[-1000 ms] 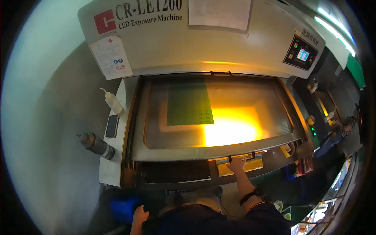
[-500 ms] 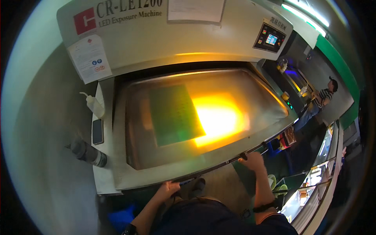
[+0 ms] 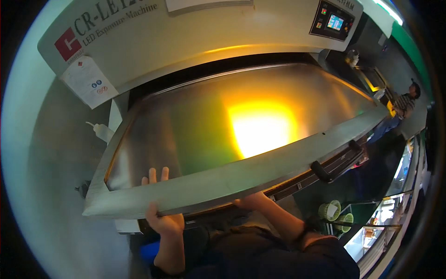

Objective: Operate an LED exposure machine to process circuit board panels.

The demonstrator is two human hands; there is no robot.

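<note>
A wide pale metal lid frame (image 3: 213,176) with a transparent sheet (image 3: 320,97) across it is lifted along the front of the exposure machine. My left hand (image 3: 166,223) is wrapped round its front-left edge, with the fingertips over the top and the thumb at the front. My right hand (image 3: 251,201) is under the front edge nearer the middle, its fingers hidden by the frame. Through the sheet, a green panel (image 3: 200,125) shows blurred beside a bright yellow-white glow (image 3: 265,132).
A black handle (image 3: 323,172) sits at the front right. The machine's hood (image 3: 186,42) overhangs the back, with a control panel (image 3: 332,23). A white squeeze bottle (image 3: 100,131) stands left. Green baskets (image 3: 330,210) are low right. Another person (image 3: 404,104) is at the far right.
The lid frame has risen toward me, hiding the phone and most of the dark bottle at left. Both hands have moved onto or under the frame; the right hand has left the handle.
</note>
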